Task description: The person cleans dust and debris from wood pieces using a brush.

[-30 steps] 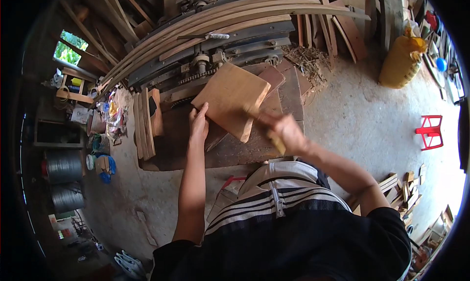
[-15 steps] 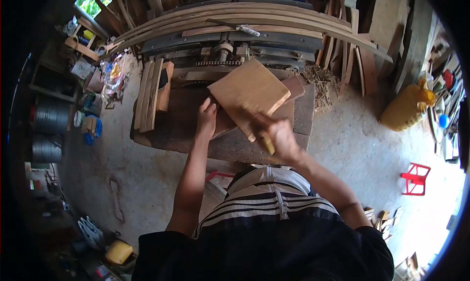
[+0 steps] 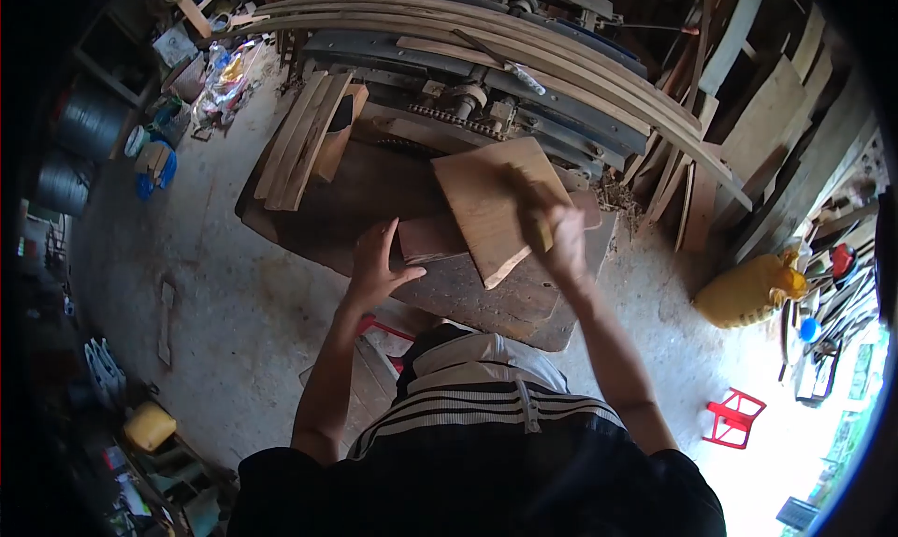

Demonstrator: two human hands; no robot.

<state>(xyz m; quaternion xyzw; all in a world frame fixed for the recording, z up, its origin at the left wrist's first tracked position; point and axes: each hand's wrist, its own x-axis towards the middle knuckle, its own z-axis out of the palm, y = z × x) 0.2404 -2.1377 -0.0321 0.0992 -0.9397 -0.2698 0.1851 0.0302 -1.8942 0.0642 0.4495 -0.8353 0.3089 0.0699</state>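
A light-brown square board (image 3: 480, 205) lies at an angle on a reddish-brown plank (image 3: 428, 243), which rests on the dark wooden workbench (image 3: 477, 298). My right hand (image 3: 567, 245) is closed around a brush (image 3: 531, 193) with a wooden-looking handle. Motion smears the brush, and its head is over the board's upper right part. Left of the board, my left hand (image 3: 376, 268) is held with thumb and fingers apart. It holds nothing and does not touch the board.
Several narrow wood strips (image 3: 304, 144) lie on the bench's left. Long strips (image 3: 580, 55) cross the machine behind, with a slim tool (image 3: 526, 79) on top. To the right are a yellow sack (image 3: 744, 292) and a red stool (image 3: 734, 418); planks (image 3: 758, 130) lean behind.
My left hand has come off the board's left edge and spread open. The brush in my right hand has moved up across the board. The whole view has turned.
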